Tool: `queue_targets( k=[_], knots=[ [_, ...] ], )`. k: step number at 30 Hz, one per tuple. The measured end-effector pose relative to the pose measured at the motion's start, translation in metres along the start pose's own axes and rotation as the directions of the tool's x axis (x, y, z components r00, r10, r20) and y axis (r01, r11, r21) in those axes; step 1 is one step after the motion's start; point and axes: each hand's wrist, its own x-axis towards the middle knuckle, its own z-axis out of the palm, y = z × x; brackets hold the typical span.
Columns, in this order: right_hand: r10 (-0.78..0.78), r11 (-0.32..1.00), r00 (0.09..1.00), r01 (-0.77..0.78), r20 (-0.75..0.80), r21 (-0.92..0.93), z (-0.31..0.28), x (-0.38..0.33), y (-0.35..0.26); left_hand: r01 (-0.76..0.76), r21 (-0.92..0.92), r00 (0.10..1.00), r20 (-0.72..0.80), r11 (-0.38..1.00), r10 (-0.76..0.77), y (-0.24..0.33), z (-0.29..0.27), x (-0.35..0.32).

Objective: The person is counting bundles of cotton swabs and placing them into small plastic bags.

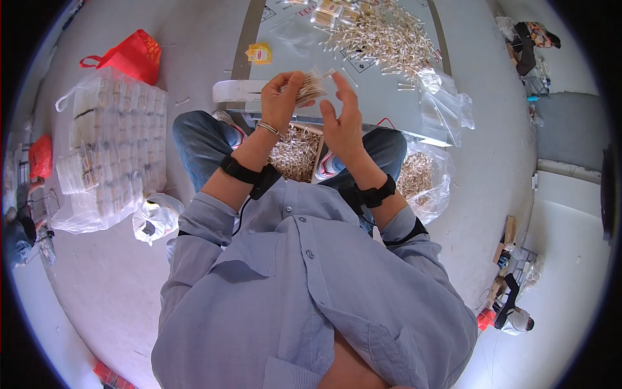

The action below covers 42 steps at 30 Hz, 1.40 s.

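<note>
My left hand (282, 97) is raised in front of me and grips a small clear bag packed with a bundle of pale sticks (311, 86). My right hand (343, 120) stands beside it, palm turned in, fingers straight and apart, its fingertips by the bag's upper right corner. Whether they touch the bag I cannot tell. Both wrists wear black bands, and a thin bracelet sits on the left one. Below my hands, between my knees, an open box (295, 152) holds more loose sticks.
A low grey table (382, 97) ahead carries a heap of loose sticks (382, 35), empty clear bags (447, 97) and a yellow packet (260, 53). A large clear bag of packed bundles (110, 149) and a red bag (133, 55) lie left; another bag of sticks (421, 178) lies right.
</note>
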Motion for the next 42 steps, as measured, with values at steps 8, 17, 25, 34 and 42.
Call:
queue_targets(
  k=[8,17,25,34,42],
  knots=[
    [0.134,0.988,0.990,-0.137,0.039,0.076,-0.004,0.011,0.005,0.032,0.003,0.999,0.014,0.999,-0.032,0.003,0.005,-0.003],
    [0.027,0.999,0.999,-0.028,0.026,0.016,0.007,-0.001,0.002,-0.046,0.084,0.992,-0.115,0.995,0.055,-0.008,0.004,0.002],
    [0.115,0.966,0.993,-0.111,-0.004,0.234,0.007,0.007,0.008,-0.109,0.117,0.990,-0.079,0.987,0.119,-0.007,0.006,0.001],
    [0.224,0.918,0.974,-0.202,-0.026,0.340,0.003,0.020,0.009,0.060,0.046,0.998,-0.001,0.997,-0.060,0.010,0.013,-0.007],
    [0.415,0.803,0.906,-0.326,-0.077,0.499,0.009,0.023,0.010,-0.106,0.265,0.994,0.009,0.958,0.108,-0.007,0.002,0.001]
  ],
)
